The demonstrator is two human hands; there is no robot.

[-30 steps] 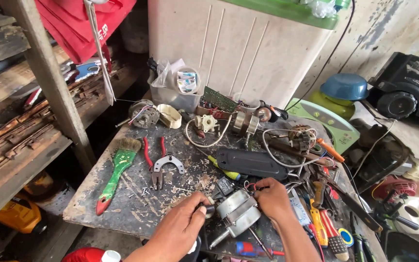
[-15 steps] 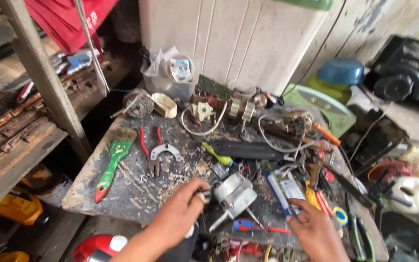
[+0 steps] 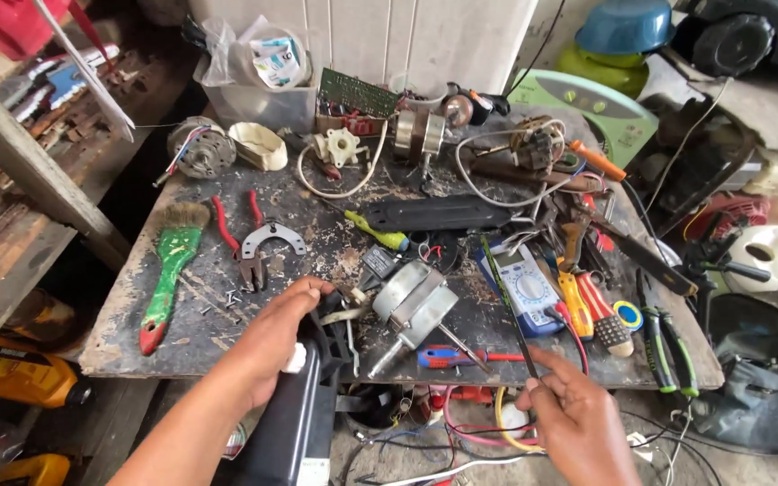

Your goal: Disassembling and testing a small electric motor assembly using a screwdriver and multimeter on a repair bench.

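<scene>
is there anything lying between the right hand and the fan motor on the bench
Yes. The right hand holds a thin dark tool just off the bench's front edge. Between it and the silver fan motor lie a red-and-blue screwdriver and the motor's own shaft; the left hand rests at the motor's other side.

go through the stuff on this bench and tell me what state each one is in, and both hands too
Fan motor: lying on its side, shaft toward the bench edge.
Pliers: handles spread, lying flat.
Paintbrush: lying flat, unheld.
Multimeter: face up, leads attached.
Left hand: fingers curled on a black part.
Right hand: pinching a thin tool.
</scene>
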